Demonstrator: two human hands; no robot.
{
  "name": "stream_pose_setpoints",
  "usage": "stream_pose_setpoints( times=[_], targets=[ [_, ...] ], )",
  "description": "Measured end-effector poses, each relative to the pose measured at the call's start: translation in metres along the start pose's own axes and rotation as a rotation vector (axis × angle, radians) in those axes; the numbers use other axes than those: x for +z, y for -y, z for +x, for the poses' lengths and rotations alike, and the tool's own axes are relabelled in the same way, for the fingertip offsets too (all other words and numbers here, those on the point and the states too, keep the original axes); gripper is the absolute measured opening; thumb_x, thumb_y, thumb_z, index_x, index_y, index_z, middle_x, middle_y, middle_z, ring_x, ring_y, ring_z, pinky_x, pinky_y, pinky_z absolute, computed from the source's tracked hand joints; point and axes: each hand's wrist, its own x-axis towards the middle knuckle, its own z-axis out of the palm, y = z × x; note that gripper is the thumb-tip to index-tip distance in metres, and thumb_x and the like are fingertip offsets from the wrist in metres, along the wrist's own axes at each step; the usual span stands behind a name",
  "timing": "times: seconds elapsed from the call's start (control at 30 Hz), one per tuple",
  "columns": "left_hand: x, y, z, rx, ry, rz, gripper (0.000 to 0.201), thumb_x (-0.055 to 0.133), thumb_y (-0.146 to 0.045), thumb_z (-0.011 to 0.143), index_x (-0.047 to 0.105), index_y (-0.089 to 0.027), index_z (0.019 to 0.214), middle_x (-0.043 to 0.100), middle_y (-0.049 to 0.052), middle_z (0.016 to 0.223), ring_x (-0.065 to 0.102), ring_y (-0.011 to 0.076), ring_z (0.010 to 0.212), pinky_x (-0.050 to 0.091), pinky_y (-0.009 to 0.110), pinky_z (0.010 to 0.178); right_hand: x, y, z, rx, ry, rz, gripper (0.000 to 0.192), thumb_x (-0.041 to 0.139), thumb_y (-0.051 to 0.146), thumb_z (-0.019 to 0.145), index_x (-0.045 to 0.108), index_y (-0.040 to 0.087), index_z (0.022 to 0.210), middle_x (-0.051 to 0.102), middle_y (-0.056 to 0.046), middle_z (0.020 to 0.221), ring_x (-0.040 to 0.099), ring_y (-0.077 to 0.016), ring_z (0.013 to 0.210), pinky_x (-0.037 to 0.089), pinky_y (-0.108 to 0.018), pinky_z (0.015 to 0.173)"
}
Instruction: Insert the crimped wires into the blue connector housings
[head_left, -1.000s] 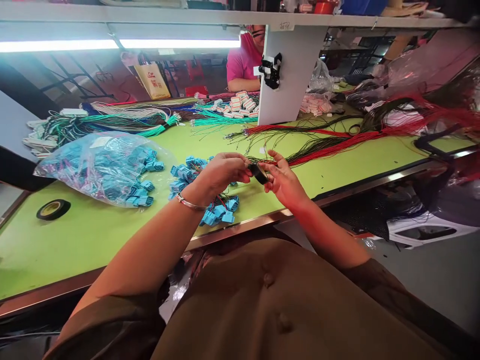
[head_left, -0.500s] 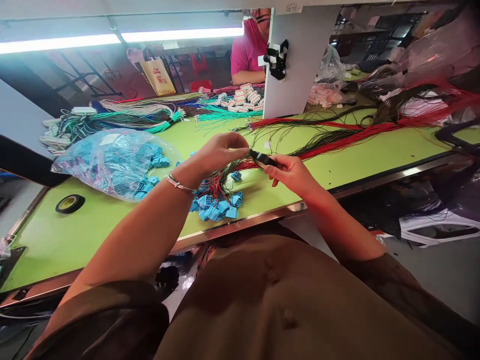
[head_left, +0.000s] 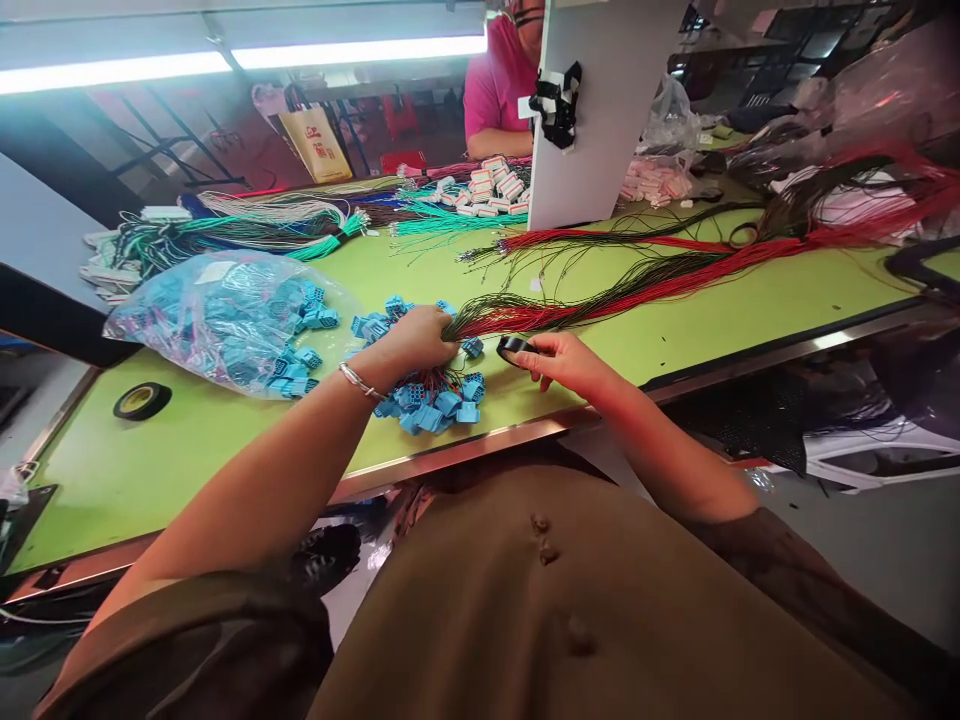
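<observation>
Left hand (head_left: 424, 340) closed around the red-and-black wire bundle (head_left: 577, 308) near its connector end; fingertips hidden, can't tell how tight. Right hand (head_left: 566, 362) pinches a black tape roll (head_left: 517, 348) by its edge, thumb against fingers, just off the bundle's near side, not touching it. Can't see if a tape tail is loose.

Blue connectors (head_left: 431, 410) heap around the bundle's left end. Clear bag (head_left: 214, 325) with more of them lies left of the bundle; second tape roll (head_left: 142, 400) farther left, well apart from it.

Risks, my read: if my left grip slackens, strands could spread and go uneven, since they already splay right of my hand. Second wire run (head_left: 630, 240) lies just behind the bundle, so a sloppy grab could mix strands. Stray connector (head_left: 472, 347) sits between bundle and roll; could snag. Edge-only pinch means the roll might slip if tugged.
</observation>
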Motion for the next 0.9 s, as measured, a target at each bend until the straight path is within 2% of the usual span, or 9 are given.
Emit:
stream_pose_setpoints(
  times=[0.13, 0.3, 0.4, 0.5, 0.63, 0.73, 0.9],
  targets=[
    [-0.006, -0.005, -0.001, -0.023, 0.065, -0.086, 0.045, 0.060, -0.037, 0.072, 0.068, -0.013, 0.110, 0.072, 0.016, 0.098, 0.065, 0.0268, 0.083, 0.045, 0.032, 0.070, 0.002, 0.000, 0.003, -0.019, 0.022, 0.006, 0.049, 0.073, 0.062, 0.072, 0.064, 0.014, 0.074, 0.051, 0.001, 0.059, 0.051, -0.0097, 0.056, 0.049, -0.021, 0.044],
    [-0.004, -0.008, 0.006, -0.062, 0.042, -0.038, 0.029, 0.065, -0.030, 0.066, 0.075, -0.011, 0.087, 0.071, 0.019, 0.084, 0.066, 0.0314, 0.085, 0.045, 0.035, 0.077, -0.003, -0.004, -0.002, -0.003, 0.026, 0.004, 0.048, 0.073, 0.062, 0.072, 0.064, 0.014, 0.074, 0.053, 0.001, 0.059, 0.051, -0.0089, 0.054, 0.049, -0.022, 0.046],
    [-0.003, -0.005, 0.008, -0.114, -0.020, -0.157, 0.025, 0.065, -0.030, 0.066, 0.074, -0.011, 0.081, 0.070, 0.018, 0.079, 0.065, 0.0318, 0.081, 0.045, 0.036, 0.073, -0.004, -0.007, -0.003, 0.014, 0.034, -0.012, 0.049, 0.073, 0.062, 0.072, 0.064, 0.014, 0.074, 0.054, 0.001, 0.058, 0.051, -0.0088, 0.052, 0.048, -0.022, 0.045],
    [-0.011, 0.001, 0.005, -0.140, -0.088, -0.332, 0.024, 0.065, -0.036, 0.070, 0.072, -0.015, 0.078, 0.066, 0.010, 0.070, 0.061, 0.0243, 0.071, 0.042, 0.032, 0.066, 0.000, -0.005, 0.001, 0.030, 0.046, -0.041, 0.050, 0.072, 0.063, 0.072, 0.062, 0.015, 0.071, 0.053, 0.001, 0.058, 0.051, -0.0089, 0.051, 0.046, -0.022, 0.045],
    [-0.031, 0.001, -0.002, -0.133, -0.110, -0.598, 0.028, 0.066, -0.042, 0.073, 0.068, -0.015, 0.081, 0.057, 0.000, 0.060, 0.049, 0.0135, 0.057, 0.037, 0.027, 0.057, 0.006, 0.005, 0.016, 0.010, 0.005, -0.102, 0.046, 0.068, 0.060, 0.077, 0.059, 0.015, 0.072, 0.051, 0.002, 0.059, 0.050, -0.0092, 0.050, 0.043, -0.022, 0.043],
    [-0.042, -0.006, -0.006, -0.101, -0.120, -0.730, 0.025, 0.065, -0.038, 0.074, 0.067, -0.015, 0.084, 0.056, -0.002, 0.061, 0.045, 0.0109, 0.052, 0.036, 0.026, 0.054, 0.007, 0.015, 0.028, -0.086, -0.092, -0.241, 0.041, 0.064, 0.055, 0.082, 0.057, 0.016, 0.070, 0.048, 0.003, 0.057, 0.048, -0.0097, 0.051, 0.039, -0.023, 0.045],
    [-0.043, -0.017, -0.011, -0.139, -0.100, -0.724, 0.022, 0.065, -0.039, 0.072, 0.065, -0.017, 0.075, 0.053, -0.003, 0.054, 0.044, 0.0114, 0.049, 0.033, 0.027, 0.052, 0.010, 0.027, 0.038, -0.148, -0.168, -0.618, 0.042, 0.061, 0.053, 0.084, 0.057, 0.017, 0.063, 0.053, 0.000, 0.058, 0.046, -0.0112, 0.057, 0.030, -0.026, 0.053]
  ],
)
